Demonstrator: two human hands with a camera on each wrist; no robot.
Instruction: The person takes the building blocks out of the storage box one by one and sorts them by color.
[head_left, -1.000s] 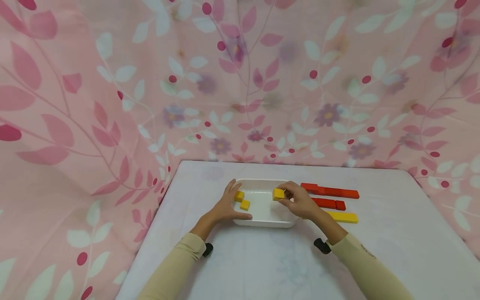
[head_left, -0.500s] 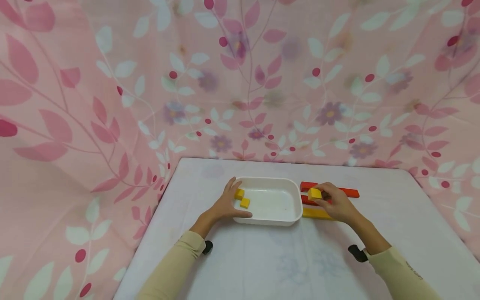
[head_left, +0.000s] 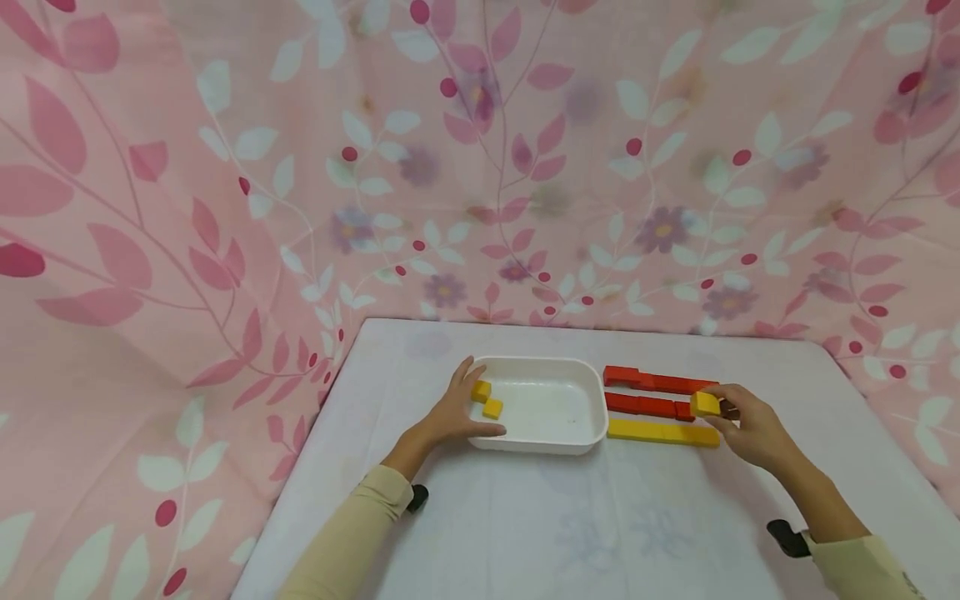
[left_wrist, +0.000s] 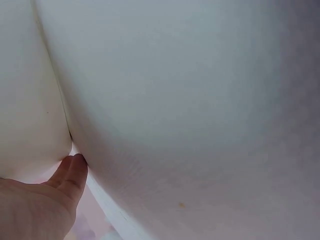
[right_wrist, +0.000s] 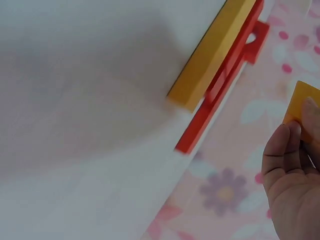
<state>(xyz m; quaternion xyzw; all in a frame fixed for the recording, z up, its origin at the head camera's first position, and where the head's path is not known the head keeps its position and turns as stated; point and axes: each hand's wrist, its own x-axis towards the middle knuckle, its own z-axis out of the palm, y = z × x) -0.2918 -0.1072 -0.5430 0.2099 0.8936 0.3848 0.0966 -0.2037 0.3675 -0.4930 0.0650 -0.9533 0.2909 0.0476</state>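
Note:
In the head view my left hand [head_left: 452, 414] holds the left end of a white plastic tray [head_left: 551, 447], thumb along the near rim and fingers by the far left corner. Its fingers also show against the tray's pale outer wall [left_wrist: 30, 100] in the left wrist view. Two small yellow blocks [head_left: 492, 409] lie inside by that hand. My right hand [head_left: 761, 427] pinches another yellow block [head_left: 703, 405], raised near the right ends of the block rows. In the right wrist view, thumb and fingertips grip this block [right_wrist: 299, 97].
Right of the tray run a yellow block row [head_left: 660, 432], a red row [head_left: 641, 405] and a farther red row [head_left: 667, 382] with a thicker left end. All stand on a white-covered table [head_left: 525, 533]. A pink floral cloth [head_left: 525, 208] hangs behind.
My right hand has carried the yellow block from over the tray rightward, past the rows to their right ends. The left hand and the two blocks in the tray stay in place.

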